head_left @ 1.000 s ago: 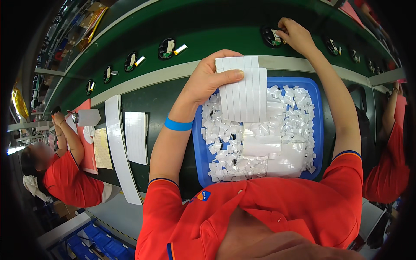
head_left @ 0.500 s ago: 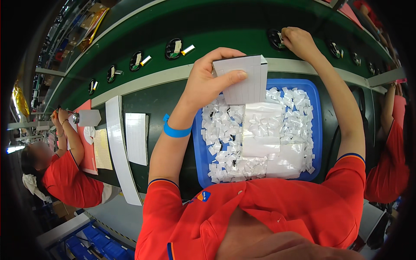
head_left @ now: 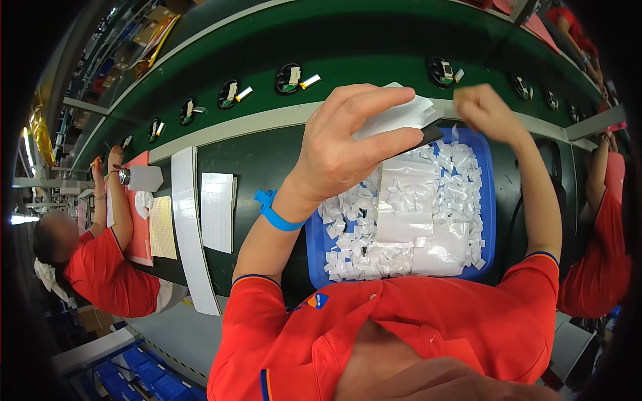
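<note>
My left hand [head_left: 341, 144] is closed round a stack of white sheets [head_left: 400, 115] with a dark board [head_left: 433, 136] beneath it, tilted above the tray. To the right, my right hand [head_left: 487, 112] hovers over the tray's far right corner, smeared by motion. Its fingers are curled together, and what they hold, if anything, is hidden. Just below it a small pale scrap [head_left: 455, 131] shows above the tray's far rim. The blue tray [head_left: 489, 200] is filled with white paper scraps [head_left: 461, 180] and larger glossy white sheets [head_left: 404, 200].
Along the green conveyor [head_left: 374, 50] sit several round black devices with small silver-and-yellow parts, one [head_left: 440, 71] beyond my right hand. Left of the tray lie white sheets [head_left: 217, 210] and a long white strip [head_left: 192, 227]. Co-workers in red [head_left: 120, 274] sit at both sides.
My right hand has drawn back from a device on the conveyor toward the tray. My left hand has turned and tipped the stack. The devices on the conveyor have shifted slightly right.
</note>
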A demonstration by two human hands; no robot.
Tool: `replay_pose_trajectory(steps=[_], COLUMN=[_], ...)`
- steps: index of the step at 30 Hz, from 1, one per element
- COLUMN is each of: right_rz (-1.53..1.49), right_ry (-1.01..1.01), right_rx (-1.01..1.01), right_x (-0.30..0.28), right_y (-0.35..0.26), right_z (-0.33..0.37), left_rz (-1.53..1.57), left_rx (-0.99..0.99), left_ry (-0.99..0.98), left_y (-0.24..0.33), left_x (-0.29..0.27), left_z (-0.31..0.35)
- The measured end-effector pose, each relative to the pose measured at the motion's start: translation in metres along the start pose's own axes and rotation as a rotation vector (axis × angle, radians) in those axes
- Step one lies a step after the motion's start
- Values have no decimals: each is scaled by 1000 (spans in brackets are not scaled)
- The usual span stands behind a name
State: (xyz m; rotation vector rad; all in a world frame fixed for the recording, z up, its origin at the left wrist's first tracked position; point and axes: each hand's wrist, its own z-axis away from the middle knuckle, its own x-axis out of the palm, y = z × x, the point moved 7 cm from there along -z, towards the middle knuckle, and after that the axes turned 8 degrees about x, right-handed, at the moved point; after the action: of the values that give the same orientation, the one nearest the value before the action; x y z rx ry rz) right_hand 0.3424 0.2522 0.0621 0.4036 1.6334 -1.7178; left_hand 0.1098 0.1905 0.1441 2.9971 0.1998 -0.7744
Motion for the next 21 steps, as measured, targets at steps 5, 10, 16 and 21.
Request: replay_pose_trajectory(steps=[5, 10, 16, 21], right_rz=[130, -284, -354, -300], right_ry=[-204, 55, -43, -8], right_rx=[-5, -292, -442, -509], right_x=[27, 12, 37, 42], right_y=[-45, -76, -108, -108], right_z=[34, 38, 41, 43], left_rz=[138, 772, 1219, 1269], left_rx=[-92, -482, -678, -752], left_ry=[-40, -12, 75, 85], left_y=[-5, -20, -37, -40], left_x=[4, 16, 34, 39], left_z=[4, 12, 36, 41])
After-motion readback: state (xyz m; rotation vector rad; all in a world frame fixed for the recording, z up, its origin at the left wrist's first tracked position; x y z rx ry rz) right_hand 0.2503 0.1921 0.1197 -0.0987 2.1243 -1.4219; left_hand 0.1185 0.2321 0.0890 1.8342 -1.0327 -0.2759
